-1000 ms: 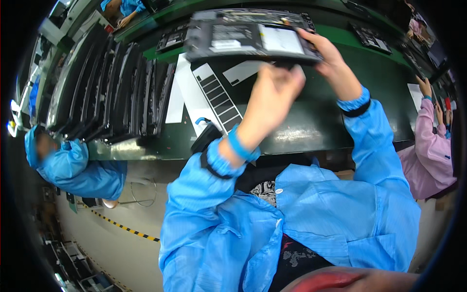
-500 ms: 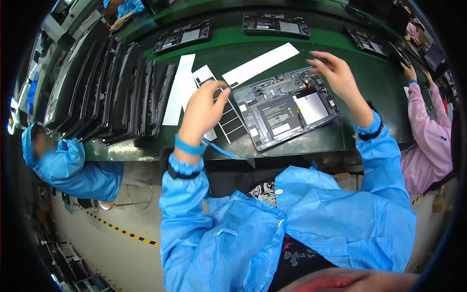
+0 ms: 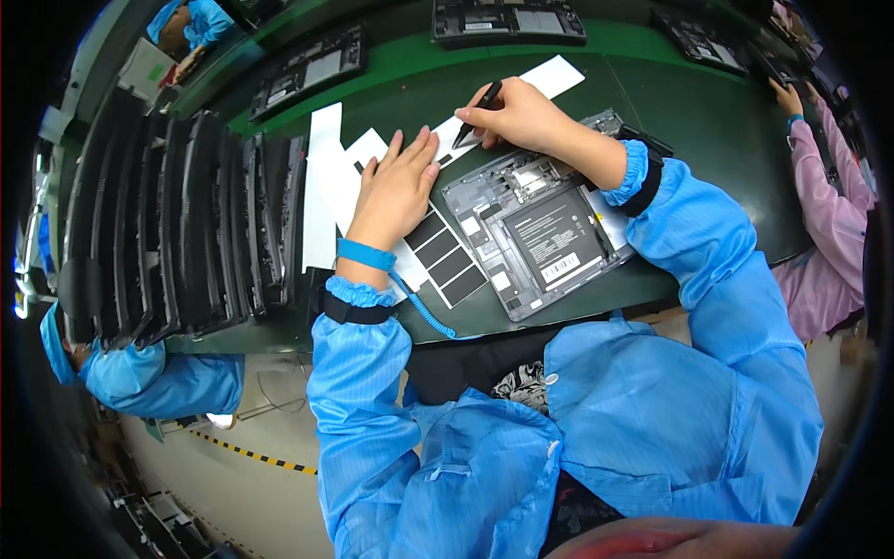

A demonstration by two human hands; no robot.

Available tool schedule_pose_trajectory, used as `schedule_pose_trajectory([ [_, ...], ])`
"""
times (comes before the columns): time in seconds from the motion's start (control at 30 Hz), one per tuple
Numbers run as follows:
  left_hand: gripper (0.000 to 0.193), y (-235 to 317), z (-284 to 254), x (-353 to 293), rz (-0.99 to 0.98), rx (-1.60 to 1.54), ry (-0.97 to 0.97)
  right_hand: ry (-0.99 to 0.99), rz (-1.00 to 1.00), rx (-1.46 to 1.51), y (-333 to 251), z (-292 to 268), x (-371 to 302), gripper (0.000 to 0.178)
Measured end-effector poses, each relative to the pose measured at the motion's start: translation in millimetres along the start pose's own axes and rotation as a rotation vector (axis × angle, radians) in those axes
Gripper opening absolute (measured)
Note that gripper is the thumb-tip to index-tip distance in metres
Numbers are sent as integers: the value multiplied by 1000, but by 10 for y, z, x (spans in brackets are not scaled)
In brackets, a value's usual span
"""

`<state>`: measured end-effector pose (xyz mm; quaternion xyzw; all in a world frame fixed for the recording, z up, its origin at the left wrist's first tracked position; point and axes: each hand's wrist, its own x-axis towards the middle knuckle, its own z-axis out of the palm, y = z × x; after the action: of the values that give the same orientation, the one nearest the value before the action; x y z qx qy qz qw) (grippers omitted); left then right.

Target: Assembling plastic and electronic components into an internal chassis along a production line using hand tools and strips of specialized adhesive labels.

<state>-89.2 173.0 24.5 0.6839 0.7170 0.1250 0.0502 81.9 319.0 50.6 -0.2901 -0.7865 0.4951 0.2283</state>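
Observation:
My right hand (image 3: pixel 523 114) grips a slim black pen-shaped tool (image 3: pixel 484 104). Its tip points down at the near end of a long white strip (image 3: pixel 559 78), beside a small black piece. Fingers spread, my left hand (image 3: pixel 393 194) rests on white sheets left of that strip; one sheet (image 3: pixel 458 284) carries black rectangles. Under my right forearm lies an opened laptop base (image 3: pixel 480 207), its black battery (image 3: pixel 549 228) and boards exposed. The forearm hides part of its right side. Another white strip (image 3: pixel 322 177) lies left of my left hand.
Black laptop parts (image 3: pixel 191 224) stand upright in a row at the left. More opened laptop bases (image 3: pixel 507 20) sit along the far side. A blue coiled cord (image 3: pixel 424 315) runs from my left wrist strap (image 3: pixel 365 253). Co-workers sit left, far left and right (image 3: pixel 833 196).
My right hand has moved left from the laptop's far right corner and now holds the black tool. My left hand has flattened onto the sheets with its fingers spread.

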Motion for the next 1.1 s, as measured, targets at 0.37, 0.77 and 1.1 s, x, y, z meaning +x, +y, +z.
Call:
schedule_pose_trajectory([
  [0.37, 47, -51, 81, 10, -7, 38, -30, 17, -83, -101, 11, 97, -47, 26],
  [0.77, 29, -166, 95, 95, 7, -167, 203, 71, -64, 291, -180, -666, -536, 24],
  [1.1, 33, 950, -208, 346, -238, -866, -123, 16, 18, 389, 422, -992, -726, 28],
])
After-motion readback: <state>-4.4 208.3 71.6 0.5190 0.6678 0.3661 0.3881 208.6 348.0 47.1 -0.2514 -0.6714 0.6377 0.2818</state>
